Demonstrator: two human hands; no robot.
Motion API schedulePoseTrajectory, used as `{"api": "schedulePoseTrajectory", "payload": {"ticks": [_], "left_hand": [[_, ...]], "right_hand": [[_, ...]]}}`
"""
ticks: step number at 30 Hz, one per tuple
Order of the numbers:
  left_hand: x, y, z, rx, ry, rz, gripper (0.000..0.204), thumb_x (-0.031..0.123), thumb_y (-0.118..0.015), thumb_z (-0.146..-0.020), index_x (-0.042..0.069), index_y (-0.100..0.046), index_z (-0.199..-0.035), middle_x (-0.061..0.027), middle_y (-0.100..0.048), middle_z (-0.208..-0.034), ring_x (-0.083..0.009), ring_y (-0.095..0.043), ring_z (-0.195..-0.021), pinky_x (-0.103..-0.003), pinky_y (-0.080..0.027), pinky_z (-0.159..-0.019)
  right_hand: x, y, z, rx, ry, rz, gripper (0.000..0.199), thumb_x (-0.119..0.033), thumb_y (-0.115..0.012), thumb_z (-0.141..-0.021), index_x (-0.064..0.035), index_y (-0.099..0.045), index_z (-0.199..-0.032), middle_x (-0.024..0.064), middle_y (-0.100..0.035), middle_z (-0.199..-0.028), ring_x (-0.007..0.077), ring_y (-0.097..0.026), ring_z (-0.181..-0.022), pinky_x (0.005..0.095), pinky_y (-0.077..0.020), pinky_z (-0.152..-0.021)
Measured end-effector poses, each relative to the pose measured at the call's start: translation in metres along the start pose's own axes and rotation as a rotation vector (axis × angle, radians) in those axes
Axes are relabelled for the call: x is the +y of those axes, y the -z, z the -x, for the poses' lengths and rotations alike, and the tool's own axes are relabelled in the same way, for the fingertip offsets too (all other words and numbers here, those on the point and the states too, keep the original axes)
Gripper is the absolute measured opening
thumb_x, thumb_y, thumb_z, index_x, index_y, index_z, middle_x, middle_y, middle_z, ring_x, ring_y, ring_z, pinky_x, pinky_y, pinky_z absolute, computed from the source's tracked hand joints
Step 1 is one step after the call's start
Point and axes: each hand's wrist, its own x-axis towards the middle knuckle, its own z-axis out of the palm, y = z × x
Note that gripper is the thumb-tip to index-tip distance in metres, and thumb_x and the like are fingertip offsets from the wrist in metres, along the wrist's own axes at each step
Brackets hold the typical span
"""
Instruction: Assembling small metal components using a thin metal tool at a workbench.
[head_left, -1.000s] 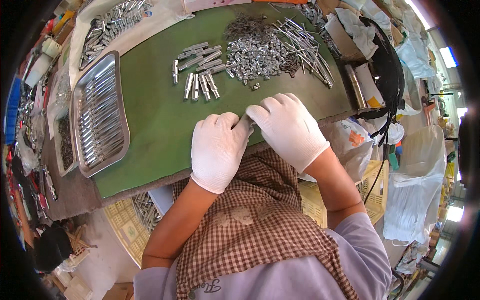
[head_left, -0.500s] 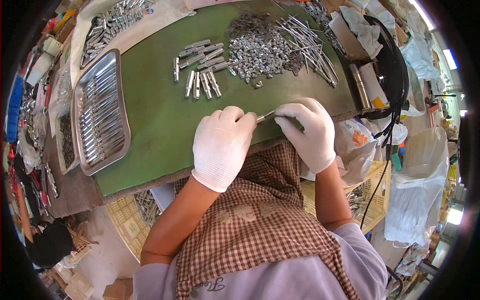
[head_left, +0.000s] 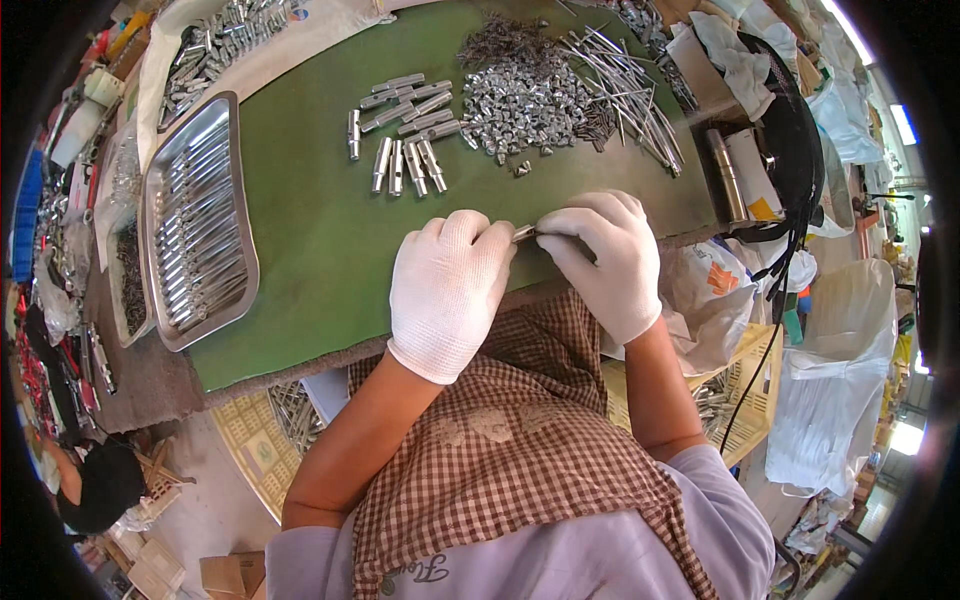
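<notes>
My left hand (head_left: 447, 290), in a white knit glove, is closed round a short silver metal tube (head_left: 523, 233), whose end shows past the fingertips. My right hand (head_left: 607, 262), gloved alike, pinches at that end of the tube. A thin metal piece is between its fingers, nearly all hidden. Beyond the hands lie several loose silver tubes (head_left: 418, 108), some with holes in the side. Right of them spreads a pile of small silver metal parts (head_left: 525, 110), with a heap of thin dark pieces (head_left: 510, 42) behind it. Long thin metal rods (head_left: 640, 110) lie at the far right.
A green mat (head_left: 300, 250) covers the bench. On its left, a steel tray (head_left: 249, 270) holds a row of silver assemblies. A metal cylinder (head_left: 727, 175) lies at the right edge. Yellow crates (head_left: 250, 440) stand below, and a person (head_left: 100, 485) is at the lower left.
My right hand has moved left, closer to the tube in my left hand. The thin rod that showed between them is now almost out of sight.
</notes>
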Motion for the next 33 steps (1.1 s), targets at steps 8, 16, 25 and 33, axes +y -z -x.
{"api": "schedulePoseTrajectory", "payload": {"ticks": [8,16,25,33], "left_hand": [[-0.001,0.0,0.0,-0.006,-0.02,0.002,0.017,0.009,-0.072,-0.083,0.007,-0.071,-0.099,-0.0083,-0.061,-0.088,-0.0305,-0.061,-0.08,-0.042,-0.047,-0.072],[-0.001,-0.002,0.002,-0.006,-0.014,-0.017,0.018,0.012,-0.07,-0.084,0.006,-0.071,-0.101,-0.009,-0.061,-0.089,-0.031,-0.061,-0.081,-0.042,-0.047,-0.073],[-0.002,-0.002,0.004,0.012,-0.027,-0.029,0.018,0.012,-0.07,-0.085,0.007,-0.071,-0.102,-0.0087,-0.062,-0.09,-0.0312,-0.061,-0.082,-0.042,-0.047,-0.073],[0.001,-0.003,0.005,0.045,-0.018,-0.016,0.015,0.013,-0.069,-0.086,0.007,-0.072,-0.1,-0.0088,-0.063,-0.089,-0.0308,-0.062,-0.082,-0.042,-0.047,-0.073]], "right_hand": [[-0.005,-0.006,-0.011,-0.006,0.142,0.151,0.015,-0.012,-0.074,-0.073,-0.0144,-0.069,-0.087,-0.0002,-0.065,-0.089,0.0242,-0.064,-0.092,0.0415,-0.0481,-0.09],[0.0,-0.003,-0.009,-0.058,0.299,0.25,0.022,-0.012,-0.071,-0.073,-0.0126,-0.07,-0.094,-0.0005,-0.065,-0.093,0.0208,-0.064,-0.093,0.0413,-0.0486,-0.094],[-0.008,-0.003,0.003,-0.058,0.224,0.213,0.036,-0.009,-0.067,-0.076,-0.0086,-0.069,-0.111,0.0043,-0.067,-0.115,0.0259,-0.064,-0.106,0.0433,-0.0504,-0.093],[-0.002,0.014,0.007,-0.003,0.021,0.071,0.037,-0.003,-0.062,-0.083,-0.0075,-0.068,-0.12,0.0149,-0.067,-0.121,0.0356,-0.062,-0.111,0.0463,-0.0474,-0.097]]}}
